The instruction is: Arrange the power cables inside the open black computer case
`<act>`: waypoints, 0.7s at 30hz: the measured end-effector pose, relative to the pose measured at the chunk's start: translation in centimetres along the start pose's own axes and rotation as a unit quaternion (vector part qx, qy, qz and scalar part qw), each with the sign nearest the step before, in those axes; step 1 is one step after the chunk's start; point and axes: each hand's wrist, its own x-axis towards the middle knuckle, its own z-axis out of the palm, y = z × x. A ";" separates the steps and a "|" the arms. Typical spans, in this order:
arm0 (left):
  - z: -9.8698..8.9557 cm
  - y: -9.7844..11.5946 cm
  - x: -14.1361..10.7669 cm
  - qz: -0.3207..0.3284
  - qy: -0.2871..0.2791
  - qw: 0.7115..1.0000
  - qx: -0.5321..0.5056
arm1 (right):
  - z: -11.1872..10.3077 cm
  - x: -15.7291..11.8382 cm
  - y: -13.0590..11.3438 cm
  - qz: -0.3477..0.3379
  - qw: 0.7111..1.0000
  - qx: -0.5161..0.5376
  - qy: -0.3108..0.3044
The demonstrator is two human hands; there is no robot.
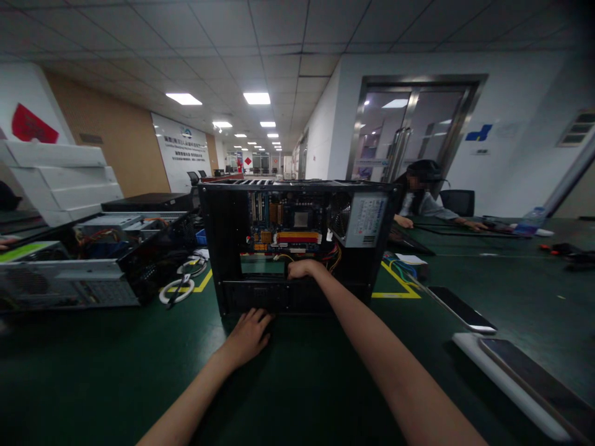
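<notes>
A black computer case stands on the green table with its side open towards me. Inside are a blue motherboard, red and yellow memory sticks, and a silver power supply at the upper right. Coloured cables hang below the board. My right hand reaches into the lower middle of the case, fingers curled in at the edge of a rectangular gap. What they hold, if anything, is hidden. My left hand lies on the table with fingers spread, its fingertips at the case's lower front edge.
On the left lies another opened computer case, with white foam boxes behind it. Coiled cables sit beside yellow tape. Phones and a white slab lie at right. Another person works across the table near a bottle.
</notes>
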 end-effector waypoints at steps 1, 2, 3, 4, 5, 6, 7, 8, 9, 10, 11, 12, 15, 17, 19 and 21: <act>-0.1 0.0 0.0 0.001 0.000 1.000 -0.001 | 0.1 0.2 0.0 0.006 1.000 0.001 -0.003; -0.1 0.0 0.0 0.002 0.000 1.000 -0.002 | 0.2 0.3 0.1 0.010 1.000 0.001 -0.001; -0.2 0.1 -0.1 0.003 0.000 1.000 -0.002 | 0.4 0.5 0.1 0.014 1.000 -0.001 0.002; -0.2 0.1 0.0 0.003 0.001 1.000 -0.002 | 0.5 0.7 0.2 0.017 1.000 -0.001 0.006; -0.2 0.1 0.0 0.002 0.001 1.000 -0.002 | 0.6 0.8 0.3 0.019 1.000 0.001 0.008; -0.2 0.1 0.0 0.002 0.000 1.000 -0.001 | 0.7 1.0 0.3 0.019 1.000 0.006 0.007; -0.2 0.1 0.0 0.001 0.000 1.000 -0.001 | 0.8 1.2 0.4 0.017 1.000 0.013 0.004; -0.1 0.1 0.1 0.001 -0.001 1.000 0.000 | 0.9 1.3 0.5 0.013 1.000 0.018 -0.001; -0.1 0.0 0.1 0.002 -0.001 1.000 0.000 | 1.0 1.5 0.6 0.012 1.000 0.021 -0.007; 0.0 0.0 0.1 0.002 -0.001 1.000 0.001 | 1.0 1.6 0.6 0.012 1.000 0.021 -0.014; 0.1 0.0 0.1 0.002 0.001 1.000 0.002 | 1.0 1.7 0.6 0.015 0.999 0.020 -0.020; 0.1 -0.1 0.2 0.002 0.002 1.000 0.003 | 1.0 1.7 0.6 0.020 0.999 0.019 -0.027; 0.2 -0.1 0.2 -0.002 0.000 1.000 0.005 | 1.0 1.7 0.4 0.031 0.998 0.022 -0.048; 0.2 -0.1 0.1 -0.003 -0.001 1.000 0.005 | 1.0 1.6 0.3 0.033 0.998 0.028 -0.055; 0.2 -0.1 0.1 -0.002 0.001 1.000 0.004 | 1.1 1.5 0.4 0.032 0.996 0.043 -0.064; 0.3 -0.1 0.1 -0.001 0.004 1.000 0.002 | 1.3 1.4 0.5 0.036 0.993 0.073 -0.080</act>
